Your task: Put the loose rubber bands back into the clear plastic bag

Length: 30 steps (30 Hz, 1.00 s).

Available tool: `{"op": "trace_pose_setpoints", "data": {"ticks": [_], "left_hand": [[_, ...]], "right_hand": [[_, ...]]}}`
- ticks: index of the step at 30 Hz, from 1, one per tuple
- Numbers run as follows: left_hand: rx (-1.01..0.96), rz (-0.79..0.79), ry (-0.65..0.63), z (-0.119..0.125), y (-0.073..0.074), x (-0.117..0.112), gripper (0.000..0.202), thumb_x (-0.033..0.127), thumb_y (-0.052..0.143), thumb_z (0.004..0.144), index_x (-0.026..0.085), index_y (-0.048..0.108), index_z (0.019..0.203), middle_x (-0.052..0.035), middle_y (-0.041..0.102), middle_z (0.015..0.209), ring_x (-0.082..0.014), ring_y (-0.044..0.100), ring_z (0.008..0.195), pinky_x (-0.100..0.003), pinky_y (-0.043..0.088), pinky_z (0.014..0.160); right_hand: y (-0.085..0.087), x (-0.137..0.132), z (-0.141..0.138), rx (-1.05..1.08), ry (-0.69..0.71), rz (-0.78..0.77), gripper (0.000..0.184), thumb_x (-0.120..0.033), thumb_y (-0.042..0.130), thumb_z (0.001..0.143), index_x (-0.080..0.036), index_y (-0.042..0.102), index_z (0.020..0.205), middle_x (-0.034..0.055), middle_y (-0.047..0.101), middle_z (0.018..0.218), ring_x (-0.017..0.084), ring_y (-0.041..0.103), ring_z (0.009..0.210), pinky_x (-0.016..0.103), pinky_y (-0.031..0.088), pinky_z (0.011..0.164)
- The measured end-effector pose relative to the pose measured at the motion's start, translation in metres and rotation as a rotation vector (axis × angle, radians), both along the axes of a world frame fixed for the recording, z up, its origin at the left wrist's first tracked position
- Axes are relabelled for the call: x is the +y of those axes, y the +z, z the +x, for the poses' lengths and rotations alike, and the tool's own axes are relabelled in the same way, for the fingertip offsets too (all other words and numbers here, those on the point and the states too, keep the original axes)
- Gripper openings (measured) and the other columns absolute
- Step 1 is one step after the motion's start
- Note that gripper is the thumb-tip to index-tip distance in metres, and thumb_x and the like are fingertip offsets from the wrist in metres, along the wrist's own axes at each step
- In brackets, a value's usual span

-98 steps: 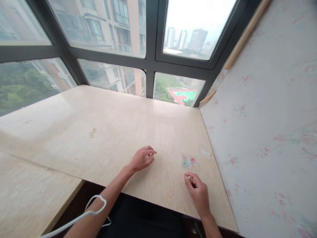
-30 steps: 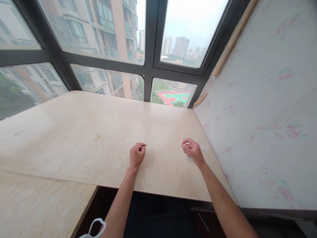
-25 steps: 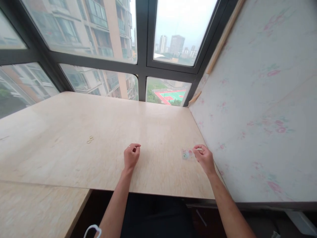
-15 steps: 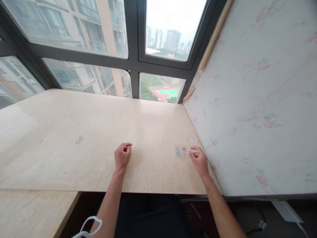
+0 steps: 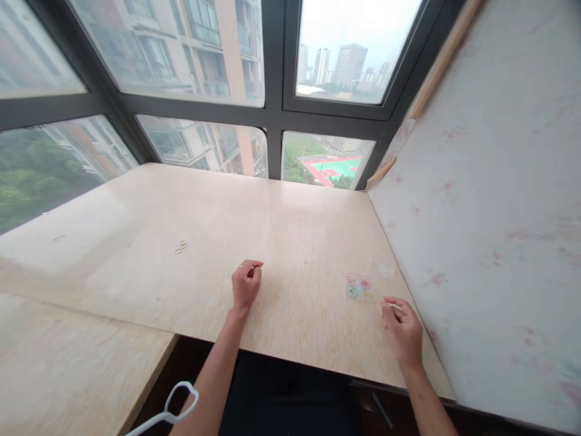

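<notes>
My left hand [image 5: 247,286] is closed in a loose fist above the middle of the tabletop. A dark red patch shows inside its curled fingers, too small to name. My right hand [image 5: 403,330] hovers near the right wall, thumb and fingertips pinched together; whatever they hold, if anything, cannot be made out. Just left of it lies a small clear plastic box [image 5: 358,287] with pink, green and yellow ring-shaped pieces in its compartments. A thin transparent piece [image 5: 385,270] rests behind the box. Farther left, two thin gold-coloured loops [image 5: 180,247] lie together on the table.
The pale marble-patterned tabletop [image 5: 218,212] runs back to dark-framed windows [image 5: 273,145]. A flower-patterned wall [image 5: 490,230] closes off the right side. A lower pale surface [image 5: 68,363] is at front left. A white loop-shaped object [image 5: 181,399] juts in over my left forearm.
The view has turned left, so the scene sits farther right. My right hand has moved right and nearer to me, away from the box. My left hand stays closed.
</notes>
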State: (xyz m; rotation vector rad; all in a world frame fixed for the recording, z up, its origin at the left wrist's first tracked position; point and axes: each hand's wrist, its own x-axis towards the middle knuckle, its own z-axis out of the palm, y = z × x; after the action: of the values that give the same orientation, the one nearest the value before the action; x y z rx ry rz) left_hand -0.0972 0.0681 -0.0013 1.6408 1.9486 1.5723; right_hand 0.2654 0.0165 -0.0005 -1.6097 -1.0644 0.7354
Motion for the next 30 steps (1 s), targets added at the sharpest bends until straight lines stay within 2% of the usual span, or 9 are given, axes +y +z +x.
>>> {"op": "trace_pose_setpoints", "data": {"ticks": [3,6,10,13,17,22,30], "left_hand": [[-0.011,0.002,-0.008,-0.010,0.000,-0.001,0.019,0.014,0.046,0.077,0.018,0.065,0.076,-0.0026,0.067,0.076,-0.0121,0.058,0.059,-0.023,0.046,0.057],[-0.001,0.003,0.068,-0.035,0.005,-0.003,0.020,0.015,0.047,0.077,0.017,0.066,0.080,-0.0033,0.067,0.082,-0.0101,0.054,0.053,-0.023,0.045,0.054],[0.124,-0.056,0.263,-0.092,0.018,-0.005,0.022,0.016,0.049,0.073,0.017,0.069,0.082,-0.0045,0.065,0.093,-0.0078,0.044,0.044,-0.026,0.045,0.056],[0.248,-0.186,0.369,-0.142,0.026,-0.004,0.024,0.018,0.051,0.069,0.016,0.071,0.083,-0.0058,0.065,0.091,-0.0121,0.050,0.051,-0.032,0.048,0.073],[0.359,-0.377,0.446,-0.200,0.031,-0.004,0.028,0.022,0.053,0.069,0.015,0.072,0.089,-0.0081,0.064,0.097,-0.0171,0.057,0.064,-0.035,0.048,0.083],[0.516,-0.575,0.335,-0.237,0.034,-0.001,0.028,0.028,0.055,0.072,0.017,0.071,0.093,-0.0082,0.064,0.097,-0.0236,0.061,0.090,-0.033,0.047,0.085],[0.748,-0.826,0.086,-0.248,0.044,0.016,0.025,0.028,0.051,0.076,0.018,0.069,0.090,-0.0070,0.067,0.096,-0.0222,0.062,0.089,-0.028,0.046,0.075]], "right_hand": [[-0.002,-0.002,0.003,0.035,-0.004,-0.021,0.036,-0.045,0.067,0.074,-0.017,0.059,0.096,-0.0049,0.049,0.053,0.009,0.035,0.041,0.019,0.027,0.035],[-0.001,-0.003,0.004,0.046,-0.013,-0.037,0.039,-0.047,0.069,0.072,-0.018,0.060,0.097,-0.0035,0.051,0.055,0.010,0.038,0.041,0.020,0.029,0.034],[0.004,-0.004,0.002,0.010,0.009,-0.069,0.042,-0.051,0.069,0.070,-0.017,0.062,0.093,-0.0027,0.052,0.054,0.011,0.039,0.040,0.021,0.031,0.034],[0.009,-0.004,0.001,-0.071,-0.004,-0.093,0.042,-0.050,0.068,0.070,-0.016,0.063,0.094,-0.0014,0.055,0.057,0.011,0.042,0.043,0.021,0.034,0.036],[0.011,-0.004,0.003,-0.212,-0.018,-0.129,0.038,-0.046,0.066,0.072,-0.015,0.065,0.095,-0.0018,0.055,0.056,0.013,0.047,0.048,0.022,0.038,0.043],[0.010,-0.004,0.005,-0.212,-0.004,-0.150,0.040,-0.048,0.066,0.073,-0.016,0.065,0.096,-0.0006,0.057,0.057,0.015,0.049,0.049,0.024,0.039,0.044],[0.018,-0.003,-0.001,-0.158,-0.020,-0.213,0.038,-0.046,0.066,0.071,-0.019,0.062,0.097,0.0021,0.062,0.065,0.017,0.053,0.056,0.025,0.042,0.048]]}}
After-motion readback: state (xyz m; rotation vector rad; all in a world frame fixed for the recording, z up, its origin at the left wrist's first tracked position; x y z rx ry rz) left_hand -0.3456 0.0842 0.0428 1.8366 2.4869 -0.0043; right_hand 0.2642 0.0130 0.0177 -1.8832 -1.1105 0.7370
